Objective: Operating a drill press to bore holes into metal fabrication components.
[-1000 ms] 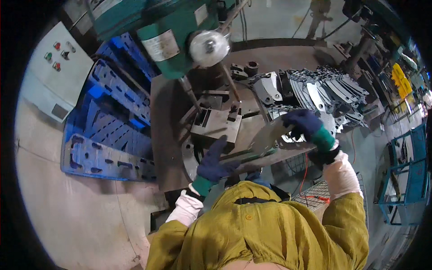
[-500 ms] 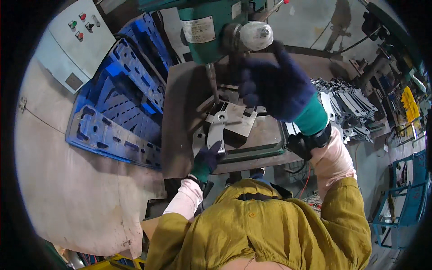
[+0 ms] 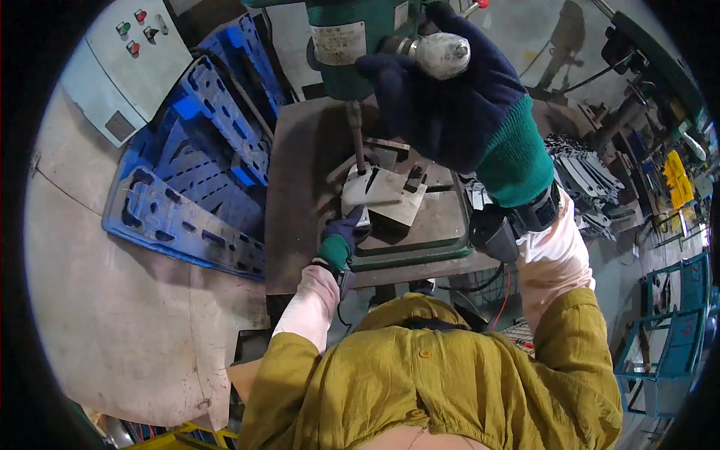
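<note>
Steadying the pale metal plate (image 3: 352, 196) is the function of my left hand (image 3: 343, 227), as I judge it from the remote view; its gloved fingers are closed on the plate's near end. The plate lies along the left side of the steel block (image 3: 405, 208), its near end projecting toward the operator, which probably leaves room for the fingers well clear of the tool. The spindle (image 3: 356, 131) descends from the green machine head (image 3: 341, 84) to the far end of the plate; I cannot confirm whether its tip touches the metal. My right hand (image 3: 454, 105) is raised beside the machine head, thumb and fingers spread around the clear-wrapped knob (image 3: 444, 56); I cannot tell whether they grip it or a part hidden behind the glove. This position presumably gives access to the feed control while the opposite hand secures the part. The block rests on the green-edged base (image 3: 446, 225) upon the brown table (image 3: 292, 214), apparently serving as a locating support beneath the spindle. Flat metal parts (image 3: 589, 180) are piled at the right of the table, likely for short reach on that side. At the left stand blue pallets (image 3: 150, 210) and a grey control box (image 3: 112, 52), its buttons facing the operator, presumably for ready access.
</note>
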Available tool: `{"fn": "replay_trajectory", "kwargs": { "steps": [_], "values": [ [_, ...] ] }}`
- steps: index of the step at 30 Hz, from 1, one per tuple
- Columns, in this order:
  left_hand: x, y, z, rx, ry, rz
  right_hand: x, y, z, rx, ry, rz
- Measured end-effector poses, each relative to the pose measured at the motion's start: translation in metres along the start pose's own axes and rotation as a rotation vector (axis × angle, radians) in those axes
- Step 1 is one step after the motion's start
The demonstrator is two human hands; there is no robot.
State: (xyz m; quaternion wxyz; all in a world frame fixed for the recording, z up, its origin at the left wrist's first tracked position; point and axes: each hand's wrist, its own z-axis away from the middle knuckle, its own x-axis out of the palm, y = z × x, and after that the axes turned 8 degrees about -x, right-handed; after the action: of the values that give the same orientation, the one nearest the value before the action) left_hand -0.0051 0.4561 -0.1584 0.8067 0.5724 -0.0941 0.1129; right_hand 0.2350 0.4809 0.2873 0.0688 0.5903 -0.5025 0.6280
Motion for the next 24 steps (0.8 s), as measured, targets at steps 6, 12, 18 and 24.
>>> {"fn": "replay_trajectory", "kwargs": {
  "steps": [6, 12, 18, 24],
  "values": [
    [0.006, 0.025, 0.014, -0.093, 0.079, -0.019, 0.005, 0.002, -0.005, 0.079, 0.028, -0.291],
    [0.047, 0.069, 0.035, -0.329, 0.239, 0.337, -0.038, 0.038, 0.020, -0.006, 0.076, -0.131],
    [0.048, 0.072, 0.036, -0.266, 0.263, 0.267, -0.095, 0.061, 0.027, -0.379, -0.168, 1.221],
    [0.052, 0.066, 0.037, -0.272, 0.269, 0.250, -0.123, 0.070, 0.021, -0.231, 0.161, 1.221]
  ]
}}
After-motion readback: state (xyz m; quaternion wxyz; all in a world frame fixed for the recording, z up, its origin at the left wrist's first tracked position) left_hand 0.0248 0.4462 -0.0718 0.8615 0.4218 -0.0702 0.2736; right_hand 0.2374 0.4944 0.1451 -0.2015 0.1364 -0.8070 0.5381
